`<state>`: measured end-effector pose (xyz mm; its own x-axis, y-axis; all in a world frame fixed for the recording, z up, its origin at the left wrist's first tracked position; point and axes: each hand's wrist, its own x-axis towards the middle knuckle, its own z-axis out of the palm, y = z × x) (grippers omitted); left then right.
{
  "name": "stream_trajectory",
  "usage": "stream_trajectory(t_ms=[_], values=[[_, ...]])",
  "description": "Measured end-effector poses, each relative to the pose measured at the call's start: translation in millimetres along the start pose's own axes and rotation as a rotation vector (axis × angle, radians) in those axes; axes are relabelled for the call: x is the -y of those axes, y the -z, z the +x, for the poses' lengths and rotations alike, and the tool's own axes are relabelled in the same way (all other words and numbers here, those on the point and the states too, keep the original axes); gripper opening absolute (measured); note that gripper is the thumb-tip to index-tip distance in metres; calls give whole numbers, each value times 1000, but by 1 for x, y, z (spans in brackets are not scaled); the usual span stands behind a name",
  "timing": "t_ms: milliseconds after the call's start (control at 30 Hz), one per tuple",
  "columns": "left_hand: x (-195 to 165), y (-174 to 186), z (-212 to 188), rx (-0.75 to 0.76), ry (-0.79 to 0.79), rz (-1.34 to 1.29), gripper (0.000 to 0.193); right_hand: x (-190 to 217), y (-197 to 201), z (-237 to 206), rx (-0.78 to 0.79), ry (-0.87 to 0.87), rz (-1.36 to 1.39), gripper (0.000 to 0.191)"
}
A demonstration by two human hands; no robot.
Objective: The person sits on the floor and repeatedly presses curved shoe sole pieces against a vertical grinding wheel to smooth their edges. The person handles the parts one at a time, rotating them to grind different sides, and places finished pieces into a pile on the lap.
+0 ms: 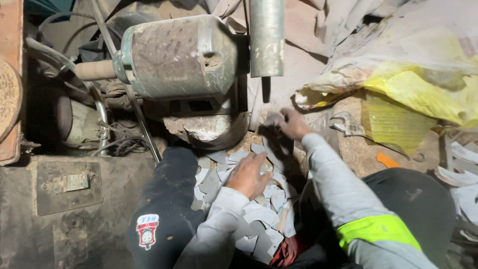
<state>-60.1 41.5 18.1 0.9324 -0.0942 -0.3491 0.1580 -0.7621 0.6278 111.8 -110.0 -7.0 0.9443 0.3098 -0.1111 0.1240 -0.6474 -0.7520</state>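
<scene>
Knees frame grey offcuts (259,214); left hand (247,175) rests flat, gripping nothing, right hand (293,123) pinches one piece. Sharp edges beside the motor (179,55) could cut fingers.

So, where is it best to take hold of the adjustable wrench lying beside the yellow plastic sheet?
Probably by the handle, not the head. The adjustable wrench lies flat on the dusty ground, its jawed head toward the right hand and its slim handle running away right, partly under the yellow plastic sheet. Come from above.
</scene>
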Motion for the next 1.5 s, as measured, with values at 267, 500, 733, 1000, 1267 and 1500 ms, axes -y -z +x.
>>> stream_trajectory(t_ms=[267,500,733,1000,1267,1500], values=[[-20,-26,54,-62,6,-815,70,52,100,15,235,-37,207,38],[-58,-39,80,106,-173,-1176,60,51,110,1,171,126,205,31],[-71,-41,85,81,-168,-1275,41,51,93,7,161,143,236,27],[-70,-39,88,85,-164,-1326,38,48,89,15,50,271,67,31],[-76,-25,94,97,-149,-1325,39,33,83,38,-26,344,-1,39],[-79,-48,85,-99,-95,-1071,29,37,99,23,232,151,-1,59]])
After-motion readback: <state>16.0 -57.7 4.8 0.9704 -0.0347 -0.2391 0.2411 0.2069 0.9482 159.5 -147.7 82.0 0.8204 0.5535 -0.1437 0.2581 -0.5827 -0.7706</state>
